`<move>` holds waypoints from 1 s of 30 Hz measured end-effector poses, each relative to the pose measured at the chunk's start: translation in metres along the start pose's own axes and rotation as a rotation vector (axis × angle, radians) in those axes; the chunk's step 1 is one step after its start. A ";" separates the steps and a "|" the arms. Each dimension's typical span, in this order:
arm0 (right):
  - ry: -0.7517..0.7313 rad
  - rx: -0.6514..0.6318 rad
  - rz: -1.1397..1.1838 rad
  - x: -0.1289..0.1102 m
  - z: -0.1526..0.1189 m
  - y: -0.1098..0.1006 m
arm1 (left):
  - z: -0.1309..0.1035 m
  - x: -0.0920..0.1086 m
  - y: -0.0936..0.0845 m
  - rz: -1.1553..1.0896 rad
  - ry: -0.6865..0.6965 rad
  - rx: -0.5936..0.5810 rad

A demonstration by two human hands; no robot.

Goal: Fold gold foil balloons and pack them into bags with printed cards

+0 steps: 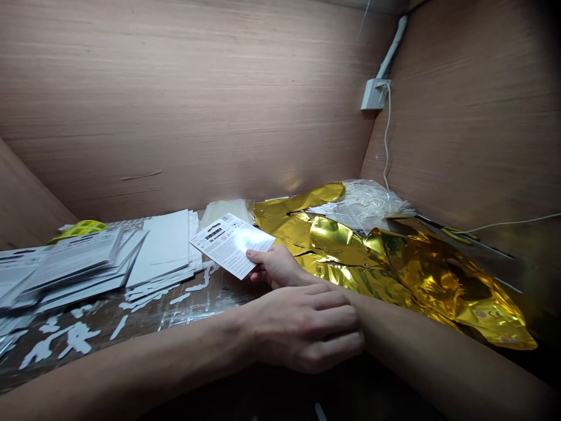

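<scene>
My right hand [277, 266] pinches a white printed card [234, 245] between thumb and fingers. The card has a hang slot, a barcode and small print, and it tilts up over the table. My left hand [309, 327] crosses in front, against my right forearm near the wrist. Its fingers are curled, with their tips hidden, so whatever they may hold cannot be seen. Just beyond and to the right of my hands lie shiny gold foil balloons [342, 242], flat and overlapping.
Stacks of white cards [164, 245] and printed cards [79, 257] cover the left side, with white paper scraps [79, 339] before them. A clear bag of white strips [368, 202] lies at the back. A cable [387, 134] hangs from a wall socket [375, 95].
</scene>
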State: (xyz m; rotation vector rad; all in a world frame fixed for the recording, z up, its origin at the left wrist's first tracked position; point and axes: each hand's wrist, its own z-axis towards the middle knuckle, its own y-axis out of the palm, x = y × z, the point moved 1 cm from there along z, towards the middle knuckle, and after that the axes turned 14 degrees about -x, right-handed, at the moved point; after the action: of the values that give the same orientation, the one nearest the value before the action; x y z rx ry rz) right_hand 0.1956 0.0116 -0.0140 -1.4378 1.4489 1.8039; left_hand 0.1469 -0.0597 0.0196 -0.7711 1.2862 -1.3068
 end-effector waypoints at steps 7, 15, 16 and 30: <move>0.017 -0.014 -0.024 0.002 -0.003 0.005 | 0.005 0.002 0.008 0.031 -0.063 -0.035; 0.015 -0.032 -0.023 0.002 -0.006 0.006 | 0.003 0.003 0.013 0.043 -0.088 0.012; 0.017 -0.031 -0.022 0.002 -0.006 0.006 | 0.002 0.002 0.014 0.046 -0.090 0.014; 0.054 -0.063 -0.002 -0.005 -0.010 0.009 | 0.001 0.003 0.019 0.034 -0.068 0.089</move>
State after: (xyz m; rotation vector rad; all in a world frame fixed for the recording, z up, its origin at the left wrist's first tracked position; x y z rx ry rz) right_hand 0.1946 0.0003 -0.0049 -1.5297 1.4283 1.8374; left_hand 0.1521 -0.0595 0.0008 -0.7221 1.1740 -1.2912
